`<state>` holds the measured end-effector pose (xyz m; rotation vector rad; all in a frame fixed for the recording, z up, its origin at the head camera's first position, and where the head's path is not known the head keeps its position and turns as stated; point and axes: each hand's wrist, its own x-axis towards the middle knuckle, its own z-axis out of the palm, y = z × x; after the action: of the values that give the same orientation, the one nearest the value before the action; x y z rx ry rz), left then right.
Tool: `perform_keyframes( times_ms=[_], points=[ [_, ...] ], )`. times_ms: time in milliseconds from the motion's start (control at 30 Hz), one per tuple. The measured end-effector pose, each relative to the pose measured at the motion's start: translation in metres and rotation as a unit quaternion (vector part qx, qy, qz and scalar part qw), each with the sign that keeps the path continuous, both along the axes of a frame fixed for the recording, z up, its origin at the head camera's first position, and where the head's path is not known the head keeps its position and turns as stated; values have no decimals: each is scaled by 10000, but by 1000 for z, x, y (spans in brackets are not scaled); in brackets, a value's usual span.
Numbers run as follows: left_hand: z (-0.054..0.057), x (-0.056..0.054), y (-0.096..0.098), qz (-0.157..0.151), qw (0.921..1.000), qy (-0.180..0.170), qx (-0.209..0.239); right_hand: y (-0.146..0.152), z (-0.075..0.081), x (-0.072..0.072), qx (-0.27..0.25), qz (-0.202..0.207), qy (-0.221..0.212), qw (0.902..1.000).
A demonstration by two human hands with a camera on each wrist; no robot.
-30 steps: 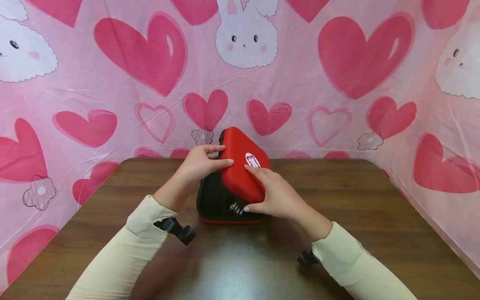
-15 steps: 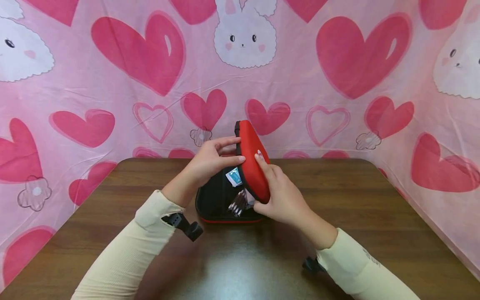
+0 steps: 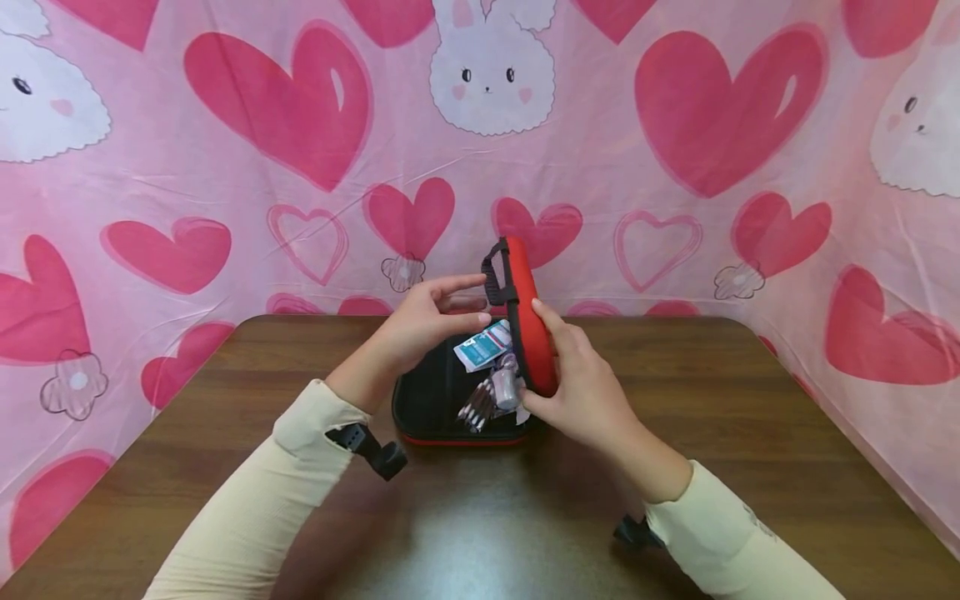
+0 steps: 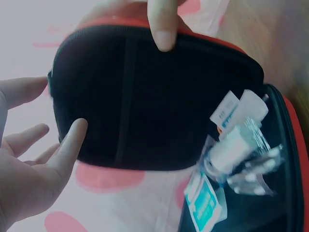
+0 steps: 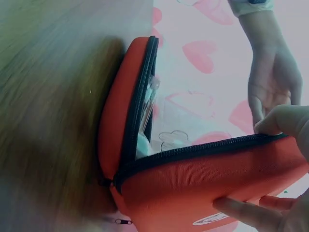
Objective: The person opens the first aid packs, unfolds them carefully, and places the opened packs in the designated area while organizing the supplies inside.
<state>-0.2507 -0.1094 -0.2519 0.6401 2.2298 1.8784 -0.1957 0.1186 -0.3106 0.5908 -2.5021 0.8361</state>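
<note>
A red zip-up first-aid case stands half unfolded on the table, its black-lined base (image 3: 423, 400) flat and its lid (image 3: 534, 333) raised nearly upright. My right hand (image 3: 585, 379) grips the lid's edge, thumb over the black rim and fingers on the red outer side. Beside the lid's black handle (image 3: 492, 275), my left hand (image 3: 416, 325) has its fingers extended, holding nothing. Inside the base lie a blue-and-white packet (image 3: 482, 346), a bag of cotton swabs (image 3: 476, 410) and a wrapped white roll (image 4: 231, 150). The lid's inner side (image 4: 164, 106) is black with a strap across it.
The brown wooden table (image 3: 300, 475) extends around the case. Behind it hangs a pink cloth (image 3: 600, 150) with hearts and rabbits. A black wrist camera (image 3: 375, 454) sits on the left cuff; another camera (image 3: 636, 532) is by the right cuff.
The lid has swung up and to the right, uncovering the base's contents. My right hand has moved right with it; my left fingers, earlier on the lid, are now off its red surface.
</note>
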Motion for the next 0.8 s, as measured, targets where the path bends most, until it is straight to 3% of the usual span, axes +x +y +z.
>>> perform_keyframes(
  times_ms=[200,533,800],
  points=[
    [-11,0,-16,280,9989,-70,-376,11,-1,3,-260,-113,-120,9995],
    [-36,-1,-42,424,9979,69,-489,26,-4,6,-599,11,-88,9982],
    [-59,-4,-62,897,9933,142,-715,34,-4,7,-787,-216,25,9967]
  ],
)
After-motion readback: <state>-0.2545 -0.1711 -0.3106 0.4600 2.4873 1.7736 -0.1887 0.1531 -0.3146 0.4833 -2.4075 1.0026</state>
